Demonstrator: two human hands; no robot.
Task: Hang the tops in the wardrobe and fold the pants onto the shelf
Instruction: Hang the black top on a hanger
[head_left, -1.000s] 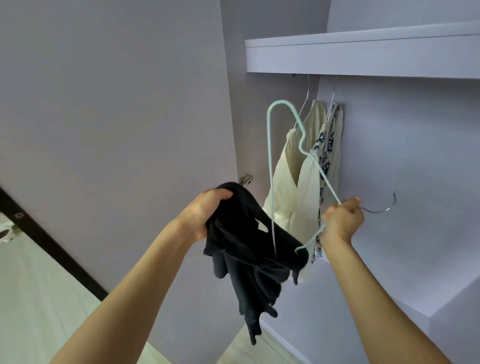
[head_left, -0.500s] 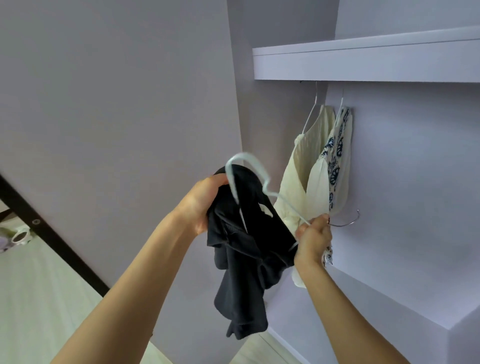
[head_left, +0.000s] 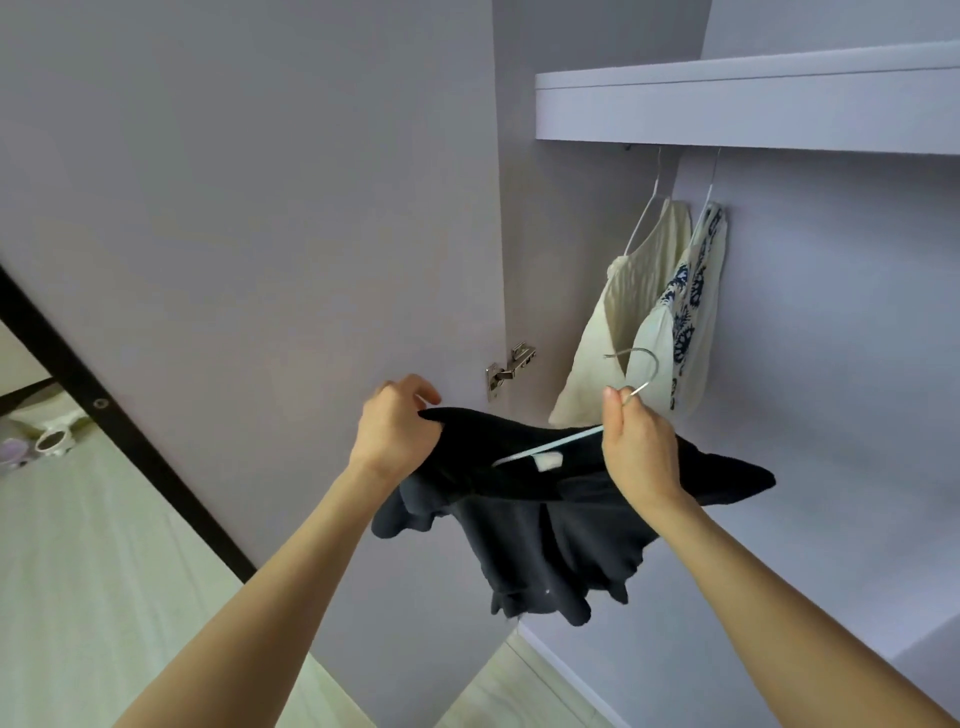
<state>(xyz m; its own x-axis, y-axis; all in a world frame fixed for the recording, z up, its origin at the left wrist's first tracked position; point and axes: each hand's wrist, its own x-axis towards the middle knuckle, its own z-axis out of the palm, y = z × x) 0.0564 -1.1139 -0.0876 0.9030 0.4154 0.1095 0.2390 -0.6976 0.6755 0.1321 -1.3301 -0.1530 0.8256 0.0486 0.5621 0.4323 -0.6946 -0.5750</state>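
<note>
Two bare hands work one black top (head_left: 545, 499) in front of an open wardrobe (head_left: 831, 338), seen from a head cam. The left hand (head_left: 397, 426) grasps the garment's collar edge at its left end, fingers curled round the cloth. The right hand (head_left: 636, 447) pinches one pale blue hanger (head_left: 550, 447) at the neck, just below its metal hook (head_left: 636, 366); the hanger's arm runs left from that grip into the neck opening, past a white label (head_left: 548, 461). The top hangs mid-air btwn both hands, one sleeve sticking out to the right, the body bunched and drooping below; it touches no part of the wardrobe.

Inside, 2 tops hang on 2 white hangers under 1 shelf (head_left: 748, 111) at the upper right: a cream top (head_left: 618, 332) on the left, and just beside it a white top w/ blue print (head_left: 691, 312). Both sit close to the wardrobe's left inner wall. One silver hinge (head_left: 509, 371) joins the open door (head_left: 234, 234) to the cabinet's front edge, near the left hand. At the left edge, a bed frame's black rail (head_left: 119, 436) crosses diagonally.
</note>
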